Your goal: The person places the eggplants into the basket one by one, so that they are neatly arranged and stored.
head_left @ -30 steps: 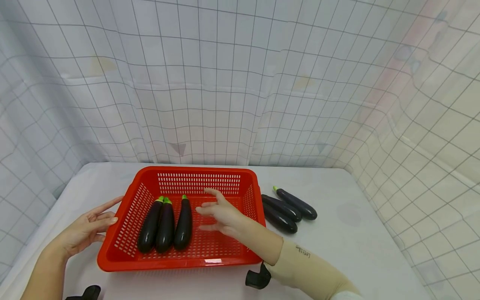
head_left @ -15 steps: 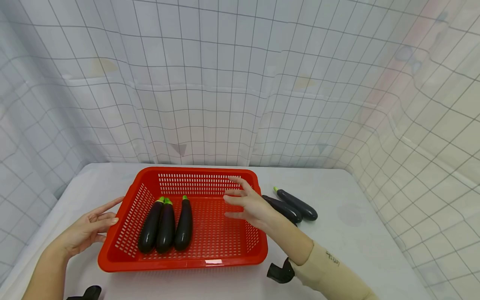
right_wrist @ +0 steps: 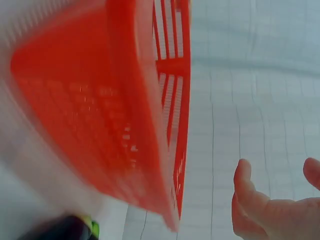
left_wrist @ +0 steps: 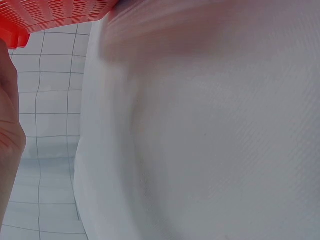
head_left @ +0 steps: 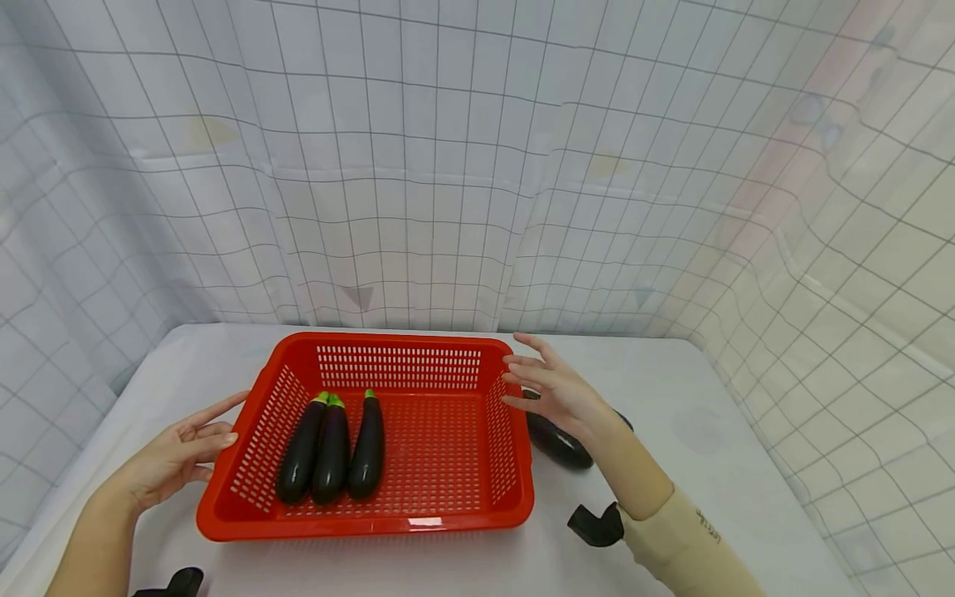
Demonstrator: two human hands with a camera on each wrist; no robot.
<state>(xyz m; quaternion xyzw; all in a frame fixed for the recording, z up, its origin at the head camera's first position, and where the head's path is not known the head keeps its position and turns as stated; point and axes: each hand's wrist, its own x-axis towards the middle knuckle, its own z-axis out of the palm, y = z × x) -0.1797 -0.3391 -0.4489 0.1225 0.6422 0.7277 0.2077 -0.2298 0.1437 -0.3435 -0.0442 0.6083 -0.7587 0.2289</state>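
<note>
A red plastic basket [head_left: 366,524] with slotted walls stands on the white table, three dark eggplants [head_left: 368,448] lying side by side in its left half. At its left rim rests my left hand [head_left: 175,456], index finger extended and fingertips touching the edge. My right hand [head_left: 563,398] hovers by the basket's right rim, fingers spread and holding nothing. Below and behind it lie more eggplants [head_left: 555,439] on the table, partly covered by the hand and forearm. The right wrist view shows the thumb and fingers well apart, beside the blurred basket wall [right_wrist: 75,120].
White grid-patterned curtains [head_left: 403,166] enclose the table at the back and both sides. The white tabletop [head_left: 716,439] continues to the right of the eggplants. Black wrist mounts [head_left: 597,524] sit by both forearms.
My right hand has moved right, from over the middle of the basket to its right rim, above the loose eggplants. The left hand and basket stay nearly where they were.
</note>
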